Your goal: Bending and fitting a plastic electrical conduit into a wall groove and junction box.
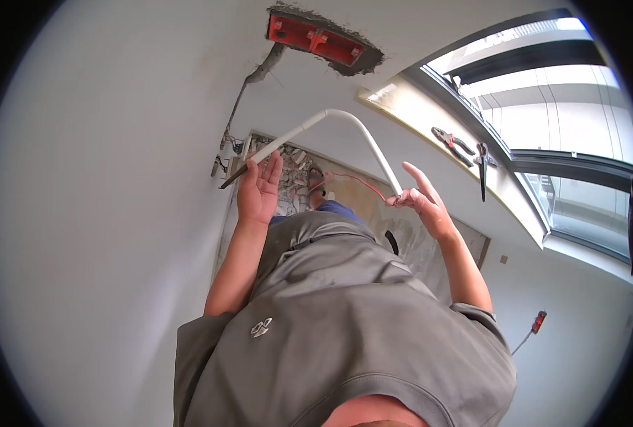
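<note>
A bent white conduit pipe (327, 114) arches in the air between my two hands. My left hand (259, 196) is at its left part, thumb against the pipe and the other fingers stretched upward, palm showing. A dark, narrow end (232, 178) sticks out past that thumb. At the pipe's right end, my right hand (427, 206) pinches the tip between thumb and fingers, with the index finger raised. A thin red wire (363, 179) runs from this end in a loose curve toward the left; its far end is hard to make out.
A red back box (315, 39) sits in a rough wall recess, with a chased groove leading from it. Red-handled pliers (453, 146) and a black-handled tool (483, 171) lie on the sill (416, 117) by the window. Broken rubble (295, 171) covers floor near my foot.
</note>
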A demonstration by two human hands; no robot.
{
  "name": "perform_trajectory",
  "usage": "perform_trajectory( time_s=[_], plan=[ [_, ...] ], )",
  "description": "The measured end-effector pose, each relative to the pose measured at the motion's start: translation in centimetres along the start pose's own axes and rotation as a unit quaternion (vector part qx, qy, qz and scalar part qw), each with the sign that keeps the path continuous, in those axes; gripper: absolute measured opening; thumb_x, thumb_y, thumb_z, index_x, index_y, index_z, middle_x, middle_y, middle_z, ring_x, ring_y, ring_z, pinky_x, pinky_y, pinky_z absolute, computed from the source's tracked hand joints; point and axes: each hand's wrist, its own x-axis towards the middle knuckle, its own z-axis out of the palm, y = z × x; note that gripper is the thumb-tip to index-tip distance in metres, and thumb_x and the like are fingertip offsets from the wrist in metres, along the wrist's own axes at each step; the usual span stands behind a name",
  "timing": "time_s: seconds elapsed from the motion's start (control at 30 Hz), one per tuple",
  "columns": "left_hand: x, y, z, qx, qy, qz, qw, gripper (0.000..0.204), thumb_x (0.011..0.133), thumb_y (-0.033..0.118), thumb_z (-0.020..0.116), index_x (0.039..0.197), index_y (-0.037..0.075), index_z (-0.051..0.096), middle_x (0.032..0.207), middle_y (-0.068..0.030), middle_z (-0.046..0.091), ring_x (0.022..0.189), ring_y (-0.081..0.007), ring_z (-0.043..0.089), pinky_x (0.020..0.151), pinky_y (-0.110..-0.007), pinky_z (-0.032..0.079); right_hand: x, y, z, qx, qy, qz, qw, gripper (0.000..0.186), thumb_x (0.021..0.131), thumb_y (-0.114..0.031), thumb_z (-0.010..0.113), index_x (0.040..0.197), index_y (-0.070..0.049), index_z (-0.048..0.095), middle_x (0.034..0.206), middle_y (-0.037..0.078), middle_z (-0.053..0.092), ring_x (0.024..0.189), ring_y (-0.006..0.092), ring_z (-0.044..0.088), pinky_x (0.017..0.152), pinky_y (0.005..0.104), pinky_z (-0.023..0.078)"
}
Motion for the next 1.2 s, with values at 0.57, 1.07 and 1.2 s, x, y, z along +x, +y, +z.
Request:
perform_trajectory(
  time_s=[0.57, 1.07, 1.2],
  plan=[
    [-10.6, 1.5, 17.7, 0.65, -0.284, -0.161, 0.687, 0.037, 0.102, 0.033, 0.056, 0.124, 0.004, 0.059, 0.105, -0.0064, 0.062, 0.087, -0.0158, 0.062, 0.075, -0.031, 0.05, -7.0, 3.8, 3.6, 0.159, -0.004, 0.043, 0.986, 0.024, 0.103, -0.032, 0.057, 0.104, -0.008, 0.062, 0.069, -0.005, 0.047, 0.057, 0.0039, 0.04, 0.049, 0.0231, 0.034],
    [-16.4, -16.9, 27.4, 0.534, -0.368, -0.359, 0.671, 0.05, 0.105, 0.05, 0.041, 0.103, 0.003, 0.056, 0.066, 0.0006, 0.046, 0.054, -0.0094, 0.041, 0.048, -0.026, 0.035, -14.6, 4.4, -5.1, 0.524, 0.166, -0.412, 0.726, 0.074, 0.094, -0.056, 0.059, 0.147, -0.008, 0.04, 0.138, 0.018, 0.054, 0.131, 0.029, 0.051, 0.112, 0.0444, 0.039],
    [-18.2, -20.6, 27.3, 0.501, -0.452, -0.326, 0.662, 0.047, 0.107, 0.047, 0.037, 0.102, 0.003, 0.053, 0.068, -0.0025, 0.048, 0.058, -0.0163, 0.046, 0.053, -0.031, 0.04, -16.6, 2.4, -10.0, 0.629, 0.102, -0.484, 0.599, 0.052, 0.103, -0.044, 0.049, 0.144, -0.012, 0.045, 0.132, 0.017, 0.06, 0.126, 0.0299, 0.056, 0.109, 0.0445, 0.044]
  ],
)
